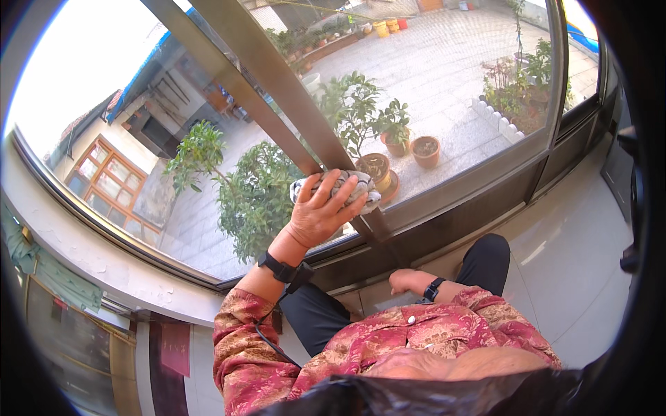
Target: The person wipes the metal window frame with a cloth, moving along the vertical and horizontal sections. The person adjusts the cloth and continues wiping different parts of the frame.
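My left hand (325,208) presses a bunched grey-and-white patterned cloth (369,200) against the lower end of the brown metal window frame (312,125). Its fingers are spread over the cloth, and a black strap with a small device is on the wrist. Glass panes lie on both sides of the frame bars. My right hand (406,281) hangs low between my knees, near the dark lower panel (416,242) of the frame. It is bent downward, its fingers are mostly hidden, and nothing shows in it. A black band circles that wrist.
A white sill (130,265) with flaking paint runs along the left. Pale floor tiles (567,265) lie at the right, with a dark object (622,171) at the far right edge. Behind the glass are a leafy bush (255,203), terracotta pots (425,151) and a paved courtyard.
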`<state>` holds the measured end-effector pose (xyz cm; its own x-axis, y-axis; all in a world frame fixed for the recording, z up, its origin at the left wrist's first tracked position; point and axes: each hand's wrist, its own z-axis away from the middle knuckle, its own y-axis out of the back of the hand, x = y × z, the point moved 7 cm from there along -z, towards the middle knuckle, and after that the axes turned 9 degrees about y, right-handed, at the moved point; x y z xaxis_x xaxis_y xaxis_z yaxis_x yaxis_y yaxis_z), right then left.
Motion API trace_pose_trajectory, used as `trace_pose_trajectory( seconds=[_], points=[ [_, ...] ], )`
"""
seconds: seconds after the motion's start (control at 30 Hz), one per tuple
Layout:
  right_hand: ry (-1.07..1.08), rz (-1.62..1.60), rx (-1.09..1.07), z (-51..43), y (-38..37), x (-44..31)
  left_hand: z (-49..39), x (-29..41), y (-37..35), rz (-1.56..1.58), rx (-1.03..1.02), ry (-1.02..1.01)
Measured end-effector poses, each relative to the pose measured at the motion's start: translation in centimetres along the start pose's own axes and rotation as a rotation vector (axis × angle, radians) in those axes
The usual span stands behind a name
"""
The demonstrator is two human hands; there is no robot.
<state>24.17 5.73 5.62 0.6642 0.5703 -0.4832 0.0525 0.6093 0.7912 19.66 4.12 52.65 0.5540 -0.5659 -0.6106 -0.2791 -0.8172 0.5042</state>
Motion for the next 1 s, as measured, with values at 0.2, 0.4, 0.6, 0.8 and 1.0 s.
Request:
trace_pose_trajectory(
  seconds=[0.2,0.4,0.6,0.8,1.0],
  points=[
    [-0.016,-0.032,0.001,0.5,0.8,-0.6,-4.4,-5.5,4.2,-0.145,0.177,0.114],
    [-0.037,-0.053,0.005,0.8,1.1,-0.8,-11.2,-12.7,9.1,-0.263,0.356,0.176],
    [-0.052,-0.045,-0.03,1.1,1.3,-1.2,-12.1,-12.7,9.1,-0.202,0.431,0.266],
    [-0.085,-0.066,-0.01,2.0,1.6,-0.9,-9.6,-10.1,7.0,-0.187,0.37,0.26],
    [-0.069,-0.054,-0.007,1.8,1.3,-1.0,-5.4,-6.0,3.5,-0.151,0.228,0.271]
  ],
)
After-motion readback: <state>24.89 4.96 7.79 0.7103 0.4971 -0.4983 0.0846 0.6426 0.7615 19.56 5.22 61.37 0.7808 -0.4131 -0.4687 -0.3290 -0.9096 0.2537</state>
